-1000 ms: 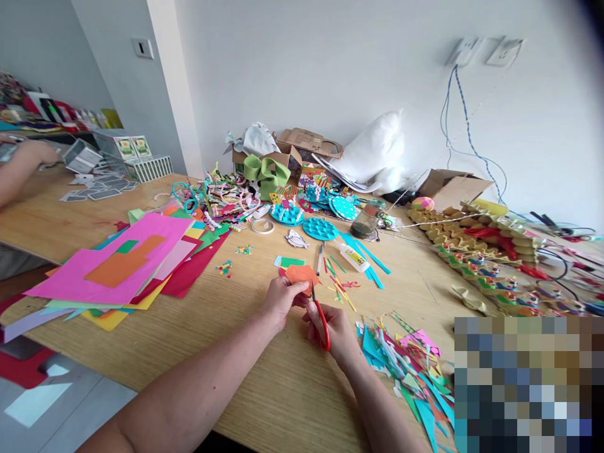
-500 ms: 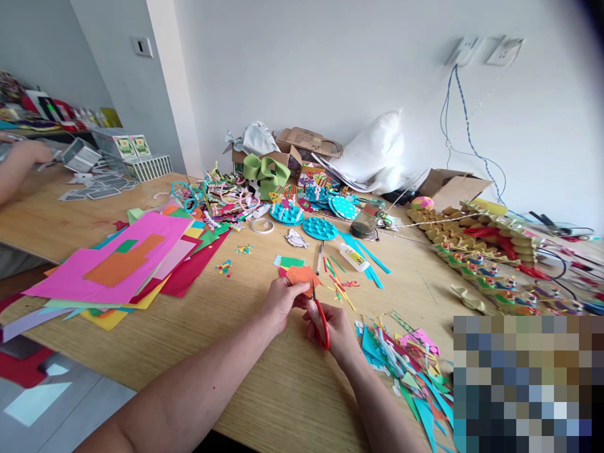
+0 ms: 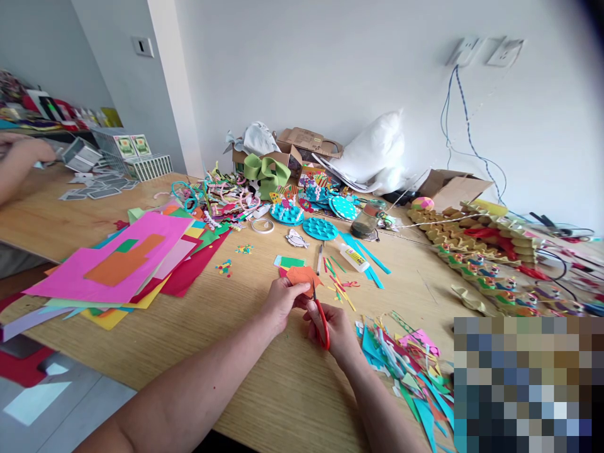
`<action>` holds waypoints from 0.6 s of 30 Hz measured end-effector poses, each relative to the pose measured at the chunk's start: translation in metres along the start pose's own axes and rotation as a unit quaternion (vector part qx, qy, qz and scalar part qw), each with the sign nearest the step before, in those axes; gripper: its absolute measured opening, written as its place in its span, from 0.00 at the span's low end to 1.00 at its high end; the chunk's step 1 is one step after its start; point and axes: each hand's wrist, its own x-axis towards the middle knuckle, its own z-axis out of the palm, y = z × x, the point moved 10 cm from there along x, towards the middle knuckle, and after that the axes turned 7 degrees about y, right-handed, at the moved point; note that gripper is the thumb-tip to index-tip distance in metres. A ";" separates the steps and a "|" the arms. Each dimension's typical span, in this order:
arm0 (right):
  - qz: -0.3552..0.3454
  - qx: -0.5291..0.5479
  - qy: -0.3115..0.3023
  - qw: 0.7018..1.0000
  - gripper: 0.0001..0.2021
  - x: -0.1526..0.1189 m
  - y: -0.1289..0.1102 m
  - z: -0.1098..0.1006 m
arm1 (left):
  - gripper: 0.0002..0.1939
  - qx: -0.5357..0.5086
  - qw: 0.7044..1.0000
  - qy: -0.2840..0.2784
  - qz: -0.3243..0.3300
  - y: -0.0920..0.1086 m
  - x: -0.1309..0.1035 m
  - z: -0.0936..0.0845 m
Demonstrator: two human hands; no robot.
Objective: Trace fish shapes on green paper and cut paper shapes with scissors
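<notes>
Over the middle of the wooden table (image 3: 189, 340), my left hand (image 3: 282, 303) pinches a small piece of orange paper (image 3: 301, 275) between thumb and fingers. My right hand (image 3: 334, 328) is closed on red-handled scissors (image 3: 323, 326), whose blades meet the right edge of the orange paper. Just beyond my hands lie a green paper piece (image 3: 292, 262), a pen (image 3: 319, 258) and thin coloured strips (image 3: 340, 277). A white glue bottle (image 3: 353, 258) rests to the right of the pen, beside long blue strips.
Stacked coloured paper (image 3: 155, 258) lies at left; paper scraps (image 3: 401, 358) are near my right forearm. Blue discs (image 3: 319, 229), a glass jar (image 3: 365, 221) and egg trays (image 3: 472, 251) stand farther back. Another person's hand (image 3: 33, 151) is at far left.
The other person's hand at far left has shifted slightly. My hands, the scissors and the orange paper look almost unmoved.
</notes>
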 end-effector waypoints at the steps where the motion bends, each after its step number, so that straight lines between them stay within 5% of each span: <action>1: -0.001 0.001 0.000 1.000 0.29 0.000 0.000 0.000 | 0.10 -0.001 1.000 0.000 0.000 0.000 0.000 0.000; 18: 0.002 0.011 -0.004 1.000 0.27 0.000 0.000 0.001 | 0.09 0.015 1.000 -0.004 0.012 0.002 0.000 0.001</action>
